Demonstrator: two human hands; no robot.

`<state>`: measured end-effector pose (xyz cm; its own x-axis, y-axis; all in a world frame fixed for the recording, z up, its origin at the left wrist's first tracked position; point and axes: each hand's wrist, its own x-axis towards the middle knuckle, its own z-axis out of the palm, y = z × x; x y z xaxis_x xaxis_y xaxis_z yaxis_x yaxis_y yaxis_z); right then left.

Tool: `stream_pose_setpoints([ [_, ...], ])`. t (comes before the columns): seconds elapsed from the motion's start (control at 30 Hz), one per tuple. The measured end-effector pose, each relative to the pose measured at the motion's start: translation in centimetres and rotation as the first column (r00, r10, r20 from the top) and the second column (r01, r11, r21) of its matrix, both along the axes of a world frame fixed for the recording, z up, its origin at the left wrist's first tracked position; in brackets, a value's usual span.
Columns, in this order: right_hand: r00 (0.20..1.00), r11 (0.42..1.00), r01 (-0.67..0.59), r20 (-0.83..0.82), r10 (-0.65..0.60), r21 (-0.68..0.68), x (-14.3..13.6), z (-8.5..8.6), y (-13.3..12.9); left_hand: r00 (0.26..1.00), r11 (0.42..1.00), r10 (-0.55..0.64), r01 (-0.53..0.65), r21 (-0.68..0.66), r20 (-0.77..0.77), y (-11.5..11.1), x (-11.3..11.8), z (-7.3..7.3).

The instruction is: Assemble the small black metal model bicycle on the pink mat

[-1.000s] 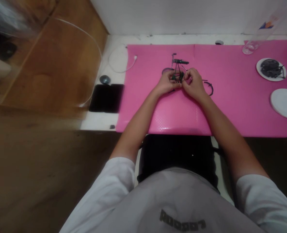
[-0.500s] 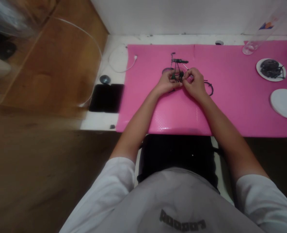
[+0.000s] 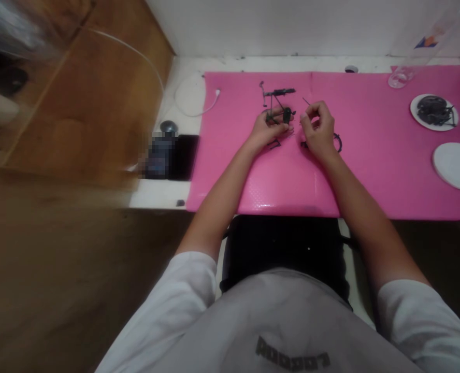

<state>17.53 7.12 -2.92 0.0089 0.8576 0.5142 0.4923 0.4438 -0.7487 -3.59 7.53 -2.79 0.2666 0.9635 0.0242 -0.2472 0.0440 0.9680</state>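
My left hand [image 3: 266, 128] is closed around the lower part of a small dark model bicycle frame [image 3: 276, 98]. The frame's handlebar end sticks up and to the left, above the pink mat. To its right, and apart from it, my right hand [image 3: 320, 127] pinches a thin dark rod-like tool [image 3: 306, 101]. The tool's far end points up and left; its lower part is hidden in my fingers. A black ring, perhaps a small wheel [image 3: 339, 143], lies partly behind my right hand. A small dark piece [image 3: 275, 144] lies beside my left wrist.
A pink mat [image 3: 370, 171] covers most of the table. On the right are a white plate [image 3: 415, 110] of dark parts, a white plate or lid [image 3: 458, 166] and a clear bottle [image 3: 403, 77]. To the left are a black flat device [image 3: 185, 157] and a white cable [image 3: 210, 108].
My left hand has tilted the bicycle frame and shifted it slightly left. My right hand has drawn away from it to the right, keeping the thin tool.
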Motion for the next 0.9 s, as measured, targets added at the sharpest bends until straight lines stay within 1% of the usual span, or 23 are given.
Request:
stream_pose_setpoints([
  [0.1, 0.998, 0.998, 0.026, 0.062, -0.023, -0.051, 0.1, 0.0, 0.1, 0.999, 0.998, 0.038, -0.038, -0.041, 0.005, -0.6, -0.2, 1.2],
  [0.2, 0.988, 0.996, 0.028, 0.157, -0.015, -0.084, 0.2, -0.2, 0.2, 0.997, 0.997, 0.071, -0.071, -0.042, 0.001, -0.6, -0.2, 1.5],
  [0.33, 0.972, 0.990, 0.016, 0.233, 0.018, -0.143, 0.2, -0.3, 0.0, 0.997, 0.997, 0.075, -0.075, -0.002, 0.012, 0.1, -0.3, 0.7],
  [0.43, 0.971, 0.985, 0.024, 0.238, 0.018, -0.170, 0.1, 0.0, -0.3, 0.998, 0.997, 0.065, -0.066, 0.029, 0.027, 0.6, -0.6, -0.1],
  [0.5, 0.975, 0.985, 0.005, 0.222, 0.033, -0.170, 0.0, 0.3, -0.6, 0.998, 0.998, 0.052, -0.054, 0.043, 0.028, 0.8, -0.7, -0.4],
  [0.67, 0.969, 0.980, -0.121, 0.195, 0.150, -0.156, -0.5, 1.1, -1.4, 1.000, 1.000, 0.008, -0.008, 0.010, -0.013, 0.8, -0.3, -0.3],
  [0.73, 0.961, 0.974, -0.168, 0.196, 0.196, -0.154, -0.7, 1.2, -1.6, 1.000, 1.000, -0.010, 0.011, 0.018, -0.021, 0.7, 0.0, -0.3],
  [0.8, 0.957, 0.971, -0.187, 0.196, 0.214, -0.151, -1.0, 1.1, -1.6, 0.999, 0.998, -0.031, 0.033, 0.058, -0.020, 0.8, 0.1, -0.3],
  [0.9, 0.960, 0.973, -0.182, 0.190, 0.208, -0.144, -1.1, 0.9, -1.3, 0.996, 0.991, -0.076, 0.080, 0.104, -0.036, 0.7, 0.1, -0.1],
])
